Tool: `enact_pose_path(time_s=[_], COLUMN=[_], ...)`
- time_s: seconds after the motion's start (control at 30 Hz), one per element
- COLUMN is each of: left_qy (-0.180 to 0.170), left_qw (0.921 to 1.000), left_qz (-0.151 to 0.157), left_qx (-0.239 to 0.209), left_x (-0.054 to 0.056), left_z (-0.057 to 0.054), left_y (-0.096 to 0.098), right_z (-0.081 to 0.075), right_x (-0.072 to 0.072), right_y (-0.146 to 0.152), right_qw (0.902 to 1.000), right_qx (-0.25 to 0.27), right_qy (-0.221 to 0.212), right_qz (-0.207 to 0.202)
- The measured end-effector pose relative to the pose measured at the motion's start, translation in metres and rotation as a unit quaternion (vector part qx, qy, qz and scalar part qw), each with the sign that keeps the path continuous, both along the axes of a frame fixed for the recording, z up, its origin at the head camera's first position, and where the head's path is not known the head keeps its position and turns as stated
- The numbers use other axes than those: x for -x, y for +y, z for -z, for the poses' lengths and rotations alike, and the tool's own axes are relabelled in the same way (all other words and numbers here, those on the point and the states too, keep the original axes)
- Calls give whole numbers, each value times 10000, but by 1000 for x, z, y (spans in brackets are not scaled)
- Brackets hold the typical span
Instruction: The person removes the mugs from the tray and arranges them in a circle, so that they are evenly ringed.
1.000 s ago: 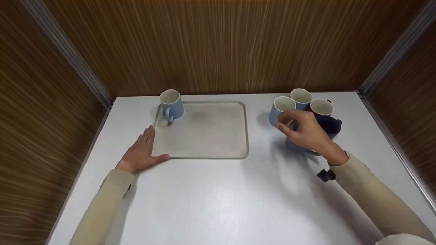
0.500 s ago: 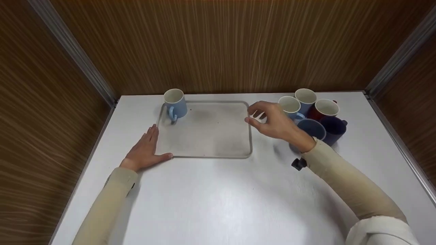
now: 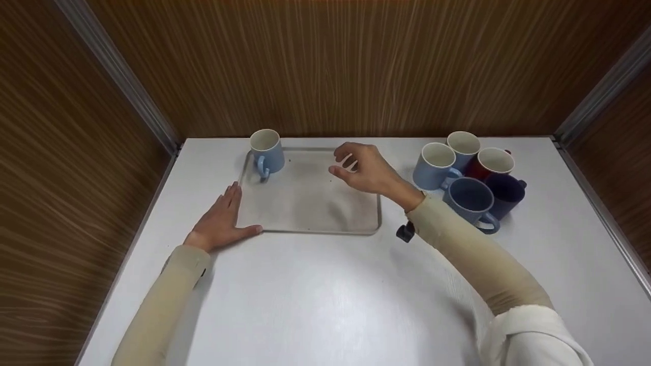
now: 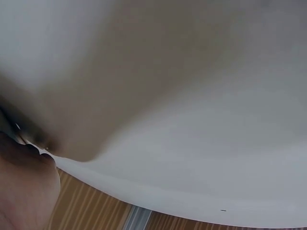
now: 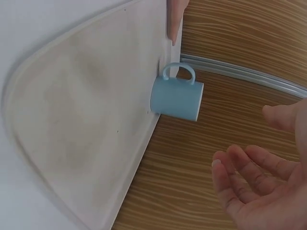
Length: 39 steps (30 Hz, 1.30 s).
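A light blue mug [image 3: 268,155] stands upright on the far left corner of a beige tray [image 3: 310,213], its handle toward the person. My left hand [image 3: 218,221] lies flat with spread fingers at the tray's left edge, the thumb at its front left corner. Above the tray's right half my right hand [image 3: 366,170] hovers with loosely bent fingers and nothing in them. In the right wrist view those relaxed fingers [image 5: 259,175] are apart from the light blue mug [image 5: 176,98].
At the right stands a cluster of mugs: two light blue mugs [image 3: 432,170], a red mug [image 3: 478,172], a dark navy mug [image 3: 506,195] and a grey-blue mug [image 3: 465,201]. Wood-grain panels [image 3: 325,66] wall in the white table [image 3: 305,295] at the back and sides.
My right hand has travelled left, from over the mug cluster to above the tray, holding nothing. My left hand stays at the tray's edge. The head view has shifted slightly.
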<state>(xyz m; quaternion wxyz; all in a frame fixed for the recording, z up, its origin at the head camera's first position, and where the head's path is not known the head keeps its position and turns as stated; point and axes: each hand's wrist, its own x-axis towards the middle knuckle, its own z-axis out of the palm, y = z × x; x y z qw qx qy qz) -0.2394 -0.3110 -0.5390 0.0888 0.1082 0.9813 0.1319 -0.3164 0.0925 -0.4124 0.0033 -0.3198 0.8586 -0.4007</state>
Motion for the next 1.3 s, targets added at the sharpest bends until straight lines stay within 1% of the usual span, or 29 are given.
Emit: enact_pose_path(time_s=[0.17,0.33,0.47,0.57,0.67,0.8,0.93,1.07,1.17,1.3], left_qy=[19,46,-54,-143,-135,-113,-95,-65,-81,-45], left_qw=[10000,10000,10000,9998,9999,9999,9999,9999,9999,9999], left_qz=[29,44,-38,-110,-103,-40,-25,-37,-39,-38], left_qx=[-20,-2,55,34,-27,-94,-103,-85,-100,-127], left_x=[3,7,10,10,10,12,12,7,3,-1], left_z=[1,0,-2,-3,-6,-8,-9,-5,0,1], left_y=[4,5,4,4,5,7,7,3,2,0], right_z=[3,8,14,19,25,34,45,61,72,81], right_x=[10,25,35,41,43,42,38,30,23,17], right_y=[-22,-44,-65,-81,-96,-114,-132,-151,-162,-176], right_qw=[9996,9987,9974,9961,9949,9939,9935,9912,9864,9774], right_qx=[-60,36,150,238,309,294,242,393,523,730], right_qy=[-243,-486,-643,-804,-930,-1050,-1112,-1264,-1550,-1958], right_qz=[89,170,274,290,249,147,52,45,168,326])
